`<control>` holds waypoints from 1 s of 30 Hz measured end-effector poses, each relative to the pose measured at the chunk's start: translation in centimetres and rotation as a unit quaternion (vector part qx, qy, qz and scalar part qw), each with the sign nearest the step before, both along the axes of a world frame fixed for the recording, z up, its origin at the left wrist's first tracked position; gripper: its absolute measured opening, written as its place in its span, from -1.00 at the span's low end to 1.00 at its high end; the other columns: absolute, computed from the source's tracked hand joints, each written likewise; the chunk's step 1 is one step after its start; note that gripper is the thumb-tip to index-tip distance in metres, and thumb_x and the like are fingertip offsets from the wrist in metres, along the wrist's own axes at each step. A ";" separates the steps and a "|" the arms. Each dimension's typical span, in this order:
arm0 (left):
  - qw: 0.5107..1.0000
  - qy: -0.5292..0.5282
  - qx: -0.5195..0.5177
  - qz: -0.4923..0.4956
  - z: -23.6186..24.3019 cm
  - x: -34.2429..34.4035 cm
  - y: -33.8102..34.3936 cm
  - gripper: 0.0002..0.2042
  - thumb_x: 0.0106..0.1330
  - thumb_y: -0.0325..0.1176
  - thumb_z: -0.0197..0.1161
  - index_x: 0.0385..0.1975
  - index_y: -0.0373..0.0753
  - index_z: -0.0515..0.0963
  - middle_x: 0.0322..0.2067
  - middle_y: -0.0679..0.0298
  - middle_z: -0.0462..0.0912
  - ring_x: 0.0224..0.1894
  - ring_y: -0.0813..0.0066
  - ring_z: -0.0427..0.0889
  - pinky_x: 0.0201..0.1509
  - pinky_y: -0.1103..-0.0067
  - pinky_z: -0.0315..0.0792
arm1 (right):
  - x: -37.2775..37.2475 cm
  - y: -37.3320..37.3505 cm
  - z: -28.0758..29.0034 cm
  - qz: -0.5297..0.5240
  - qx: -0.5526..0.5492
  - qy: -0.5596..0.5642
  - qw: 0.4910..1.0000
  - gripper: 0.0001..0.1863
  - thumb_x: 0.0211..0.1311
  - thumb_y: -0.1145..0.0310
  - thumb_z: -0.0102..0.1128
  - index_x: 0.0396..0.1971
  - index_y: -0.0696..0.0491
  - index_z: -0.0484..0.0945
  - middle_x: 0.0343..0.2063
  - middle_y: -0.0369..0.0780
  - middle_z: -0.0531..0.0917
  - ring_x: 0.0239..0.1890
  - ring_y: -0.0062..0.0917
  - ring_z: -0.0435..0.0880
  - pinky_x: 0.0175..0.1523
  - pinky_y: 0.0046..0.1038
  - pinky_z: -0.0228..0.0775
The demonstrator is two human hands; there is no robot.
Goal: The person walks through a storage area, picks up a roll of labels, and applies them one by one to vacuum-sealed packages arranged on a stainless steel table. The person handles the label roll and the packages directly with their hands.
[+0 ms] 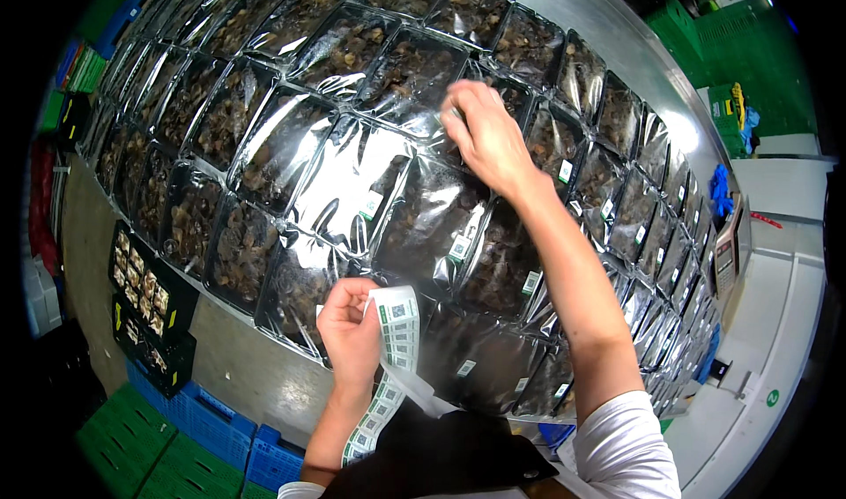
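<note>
My left hand (351, 327) is closed on a strip of labels (401, 340), white with green bands and square codes, which curls down along my forearm. Farther off, my right hand (486, 133) reaches over the film-wrapped trays, its thumb and fingers pinched together and a little blurred. A tiny pale edge shows at those fingertips, too small to name. Beneath and around my right hand lie black trays of brown, mushroom-like pieces (414, 71) under shiny clear film. Several trays to the right and nearer carry a label, such as the label (460, 248) on a middle tray.
Rows of trays cover most of the metal table (608, 14). At lower left stand black crates (150, 296) with pale packs, above blue crates (207, 420) and green crates (123, 437). A grey keypad device (725, 261) and a blue glove (721, 190) are at the right.
</note>
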State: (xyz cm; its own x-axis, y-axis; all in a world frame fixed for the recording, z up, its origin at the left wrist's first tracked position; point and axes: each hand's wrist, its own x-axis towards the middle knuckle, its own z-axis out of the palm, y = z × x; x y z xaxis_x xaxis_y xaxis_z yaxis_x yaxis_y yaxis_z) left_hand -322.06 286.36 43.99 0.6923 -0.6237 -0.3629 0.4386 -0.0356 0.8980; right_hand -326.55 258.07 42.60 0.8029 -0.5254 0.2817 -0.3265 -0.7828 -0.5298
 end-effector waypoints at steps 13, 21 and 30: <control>0.998 0.032 -0.039 -0.027 0.2 0.8 0.1 -0.95 0.25 -0.66 0.12 -0.37 -0.38 0.43 -0.31 0.17 0.61 -0.38 0.68 0.56 -0.30 0.75 0.44 | 3.4 -2.4 -3.1 -0.044 -0.156 0.057 0.985 -0.63 0.06 0.38 0.23 -0.06 -0.04 0.53 -0.12 -0.22 0.53 0.06 -0.31 0.41 0.12 -0.23 0.22; 0.995 0.034 -0.083 -0.033 -0.1 1.2 0.0 -0.95 0.25 -0.64 0.15 -0.37 -0.38 0.43 -0.32 0.15 0.62 -0.40 0.67 0.57 -0.31 0.75 0.46 | 2.3 -1.6 -1.1 -0.090 -0.100 -0.044 0.990 -0.74 0.11 0.45 0.14 -0.16 0.10 0.53 -0.14 -0.13 0.53 -0.01 -0.21 0.46 0.11 -0.23 0.30; 0.997 -0.030 -0.064 -0.015 0.6 2.0 -1.6 -0.86 0.22 -0.69 0.14 -0.24 -0.43 0.47 -0.35 0.15 0.66 -0.33 0.60 0.64 -0.23 0.71 0.50 | 2.2 2.6 0.3 -0.031 0.014 -0.047 0.998 -0.64 0.20 0.23 0.14 -0.06 0.11 0.52 -0.04 -0.05 0.52 0.09 -0.17 0.41 0.16 -0.19 0.24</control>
State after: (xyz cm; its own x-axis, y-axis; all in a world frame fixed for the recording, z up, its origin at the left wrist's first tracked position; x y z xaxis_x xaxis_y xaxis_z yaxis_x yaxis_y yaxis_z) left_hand -320.10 284.74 44.58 0.6907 -0.6829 -0.2378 0.3852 0.0692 0.9202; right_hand -324.40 260.62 42.85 0.7393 -0.5821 0.3384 -0.3223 -0.7472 -0.5812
